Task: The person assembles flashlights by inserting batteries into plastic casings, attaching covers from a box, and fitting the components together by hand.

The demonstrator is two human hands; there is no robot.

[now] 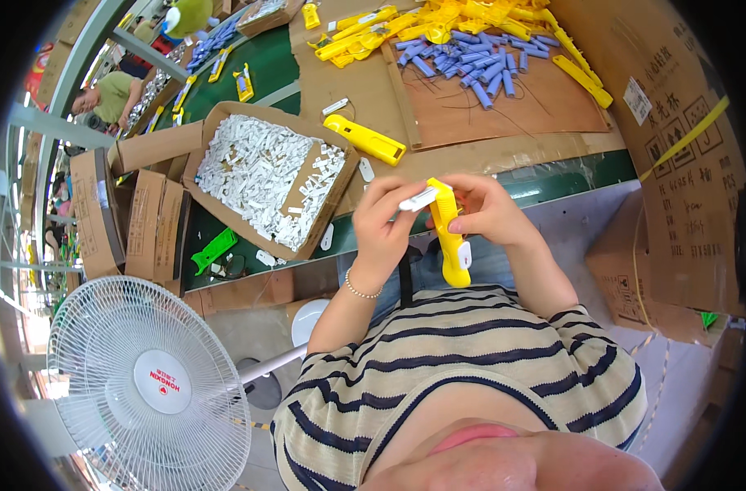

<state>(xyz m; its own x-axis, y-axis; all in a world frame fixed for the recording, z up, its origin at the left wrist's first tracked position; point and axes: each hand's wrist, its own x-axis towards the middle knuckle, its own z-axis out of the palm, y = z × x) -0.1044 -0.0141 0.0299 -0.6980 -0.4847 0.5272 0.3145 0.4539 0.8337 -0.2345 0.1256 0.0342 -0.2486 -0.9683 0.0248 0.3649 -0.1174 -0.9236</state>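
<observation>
My right hand (pixel 491 211) grips a yellow plastic handle-shaped housing (pixel 449 237) that points down toward my lap. Against its top end my left hand (pixel 387 219) pinches a small white plastic piece (pixel 418 199). Both hands are held close together just in front of the green table edge, above my striped shirt. A bead bracelet circles my left wrist.
A cardboard tray (pixel 225 114) full of small white pieces lies left of my hands. Another yellow housing (pixel 365 139) rests on brown board. Farther back are piles of yellow housings (pixel 438 20) and blue cylinders (pixel 471 65). A white fan (pixel 148 380) stands lower left; cardboard boxes (pixel 684 164) at right.
</observation>
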